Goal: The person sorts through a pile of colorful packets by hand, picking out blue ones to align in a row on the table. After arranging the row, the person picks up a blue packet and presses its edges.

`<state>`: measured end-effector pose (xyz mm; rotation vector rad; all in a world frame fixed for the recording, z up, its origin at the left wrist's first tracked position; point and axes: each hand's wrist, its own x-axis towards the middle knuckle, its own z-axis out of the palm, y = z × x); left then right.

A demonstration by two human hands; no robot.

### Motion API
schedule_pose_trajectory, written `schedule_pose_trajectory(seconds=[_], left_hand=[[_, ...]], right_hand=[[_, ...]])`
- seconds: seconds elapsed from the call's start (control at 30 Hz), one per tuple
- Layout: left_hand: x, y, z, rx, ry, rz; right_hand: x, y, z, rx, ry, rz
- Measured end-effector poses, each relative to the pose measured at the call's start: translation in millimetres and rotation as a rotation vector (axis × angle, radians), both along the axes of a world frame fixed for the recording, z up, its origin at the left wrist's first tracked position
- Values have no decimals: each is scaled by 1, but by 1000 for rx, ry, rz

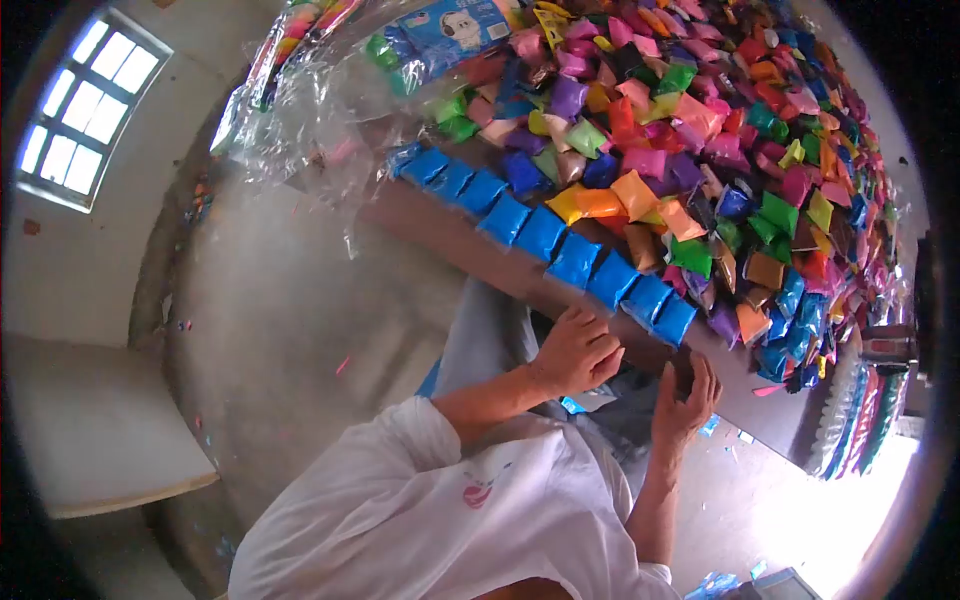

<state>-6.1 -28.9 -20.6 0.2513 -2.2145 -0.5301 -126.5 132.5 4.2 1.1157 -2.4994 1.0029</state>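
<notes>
A row of shiny blue packets (541, 233) lies along the near edge of the brown table, side by side. My left hand (580, 352) is at the table edge just below the row, fingers curled in; whatever they may hold is hidden. To its right, my right hand (686, 402) is near the end packet (673, 320), thumb and fingers apart with nothing visible between them. Beyond the row spreads a big heap of small packets (700, 118) in many colours.
Clear plastic wrapping (325, 130) hangs over the table's left end, beside a blue printed pack (450, 35). Strips of coloured packets (868, 420) hang at the right corner. A pale board (100, 425) stands at the left, and scraps lie on the floor (290, 300).
</notes>
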Motion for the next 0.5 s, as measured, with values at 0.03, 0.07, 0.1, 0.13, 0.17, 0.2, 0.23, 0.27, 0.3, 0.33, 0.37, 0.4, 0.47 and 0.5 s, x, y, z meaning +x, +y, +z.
schedule_pose_trajectory(seconds=[0.03, 0.07, 0.1, 0.13, 0.17, 0.2, 0.23, 0.27, 0.3, 0.33, 0.37, 0.4, 0.47, 0.5], left_hand=[[1, 0, 1, 5, -1, -5], [1, 0, 1, 11, -1, -8], [1, 0, 1, 14, 5, -10], [1, 0, 1, 4, 2, -10], [2, 0, 0, -6, -2, -10], [2, -1, 0, -4, 1, -11], [3, -1, 0, -3, -14, -15], [3, -1, 0, -2, -30, -17], [4, -2, -1, 2, -28, -20], [4, -2, -2, 5, -17, -21], [2, -1, -2, 6, -7, -22], [2, -1, -2, 7, -4, -20], [6, -3, 0, 11, -17, -38], [7, -5, 3, 7, -20, -31]], right_hand=[[-1, -3, 3, 19, -20, -3], [-1, -6, 6, 23, -13, -7], [-1, -9, 8, 35, -13, 1], [-1, -12, 10, 46, -15, 9], [-2, -14, 13, 49, -12, 6], [-3, -17, 15, 59, 0, 33], [-4, -19, 16, 68, 11, 61], [-6, -23, 16, 71, 13, 61], [-7, -26, 15, 65, 32, 87], [-9, -28, 15, 61, 53, 110], [-10, -30, 17, 65, 56, 107], [-9, -34, 20, 69, 100, 114], [-9, -42, 23, 65, 139, 133], [-11, -45, 23, 75, 161, 166]])
